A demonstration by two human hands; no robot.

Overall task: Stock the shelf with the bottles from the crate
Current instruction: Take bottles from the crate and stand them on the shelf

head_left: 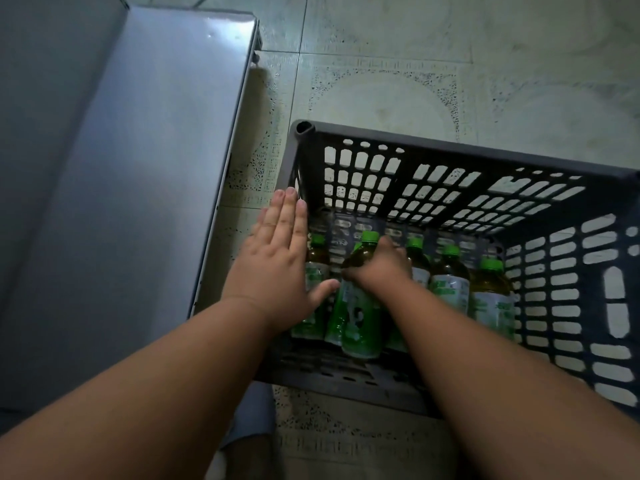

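Your right hand (381,263) is inside the grey crate (588,341), fingers curled tight around the shoulder of a green-capped bottle (358,306) that leans toward 11 o'clock. Your left hand (277,268) is flat and open, fingers together pointing to 12 o'clock, holding nothing; it lies over the crate's left wall, thumb just beside the held bottle. The other bottles (450,278) stand upright in a row at 3 o'clock from your right hand, and one more stands under your left palm. The grey shelf (138,168) sits at 9 o'clock from the crate, on the tiled floor (415,64).
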